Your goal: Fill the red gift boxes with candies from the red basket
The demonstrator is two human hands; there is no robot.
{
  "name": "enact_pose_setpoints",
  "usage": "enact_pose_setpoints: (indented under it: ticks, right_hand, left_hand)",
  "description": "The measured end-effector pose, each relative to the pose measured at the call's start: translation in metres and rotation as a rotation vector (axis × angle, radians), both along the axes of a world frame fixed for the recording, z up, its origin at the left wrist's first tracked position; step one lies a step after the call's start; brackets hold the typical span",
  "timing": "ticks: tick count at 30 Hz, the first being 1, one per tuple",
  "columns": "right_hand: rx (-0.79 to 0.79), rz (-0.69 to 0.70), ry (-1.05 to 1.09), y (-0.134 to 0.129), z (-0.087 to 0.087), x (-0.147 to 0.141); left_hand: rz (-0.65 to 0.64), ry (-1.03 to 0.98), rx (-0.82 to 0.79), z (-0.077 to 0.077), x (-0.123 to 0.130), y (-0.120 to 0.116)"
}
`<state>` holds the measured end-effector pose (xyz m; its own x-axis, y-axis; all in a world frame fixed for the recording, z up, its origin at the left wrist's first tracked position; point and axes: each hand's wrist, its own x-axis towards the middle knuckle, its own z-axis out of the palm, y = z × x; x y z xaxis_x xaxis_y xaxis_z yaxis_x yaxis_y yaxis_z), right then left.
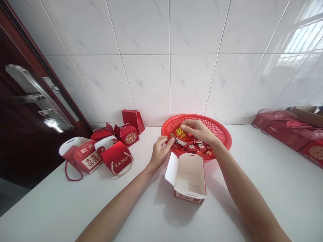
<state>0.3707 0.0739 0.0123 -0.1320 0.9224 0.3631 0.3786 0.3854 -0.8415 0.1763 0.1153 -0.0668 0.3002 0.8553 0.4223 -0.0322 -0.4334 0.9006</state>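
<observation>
Over the front of a red plastic basket (228, 143), my left hand (160, 149) pinches the lower left edge of a red packet with gold lettering (179, 133). The fingers of my right hand (198, 129) are closed together at the packet's upper right edge. Small red wrapped sweets (193, 148) lie in the basket below both hands. Nearer to me, between my forearms, stands an open red gift box (189, 176) with a white inside. Its flaps are spread, and its visible inside holds nothing.
Several red gift boxes (122, 158), some with rope handles, stand on the left of the white table (252, 174). More red boxes (282, 131) line the right rear. A tiled wall (145, 87) bounds the back; a dark door (22, 131) with keys is at left.
</observation>
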Motion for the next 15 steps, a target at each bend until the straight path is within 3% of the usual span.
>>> enact_pose_setpoints:
  ticks: [3,6,15]
  right_hand:
    - [0.025,-0.162,0.072,0.000,-0.001,0.006]
    - [-0.038,-0.271,-0.006,0.005,-0.002,0.017]
    - [-0.220,-0.173,-0.562,0.062,-0.004,0.046]
  left_hand:
    - [-0.006,-0.064,-0.053,-0.001,0.001,0.002]
    - [-0.019,-0.148,-0.118,-0.001,0.001,0.003]
    - [-0.057,-0.291,-0.203,0.001,0.001,0.004]
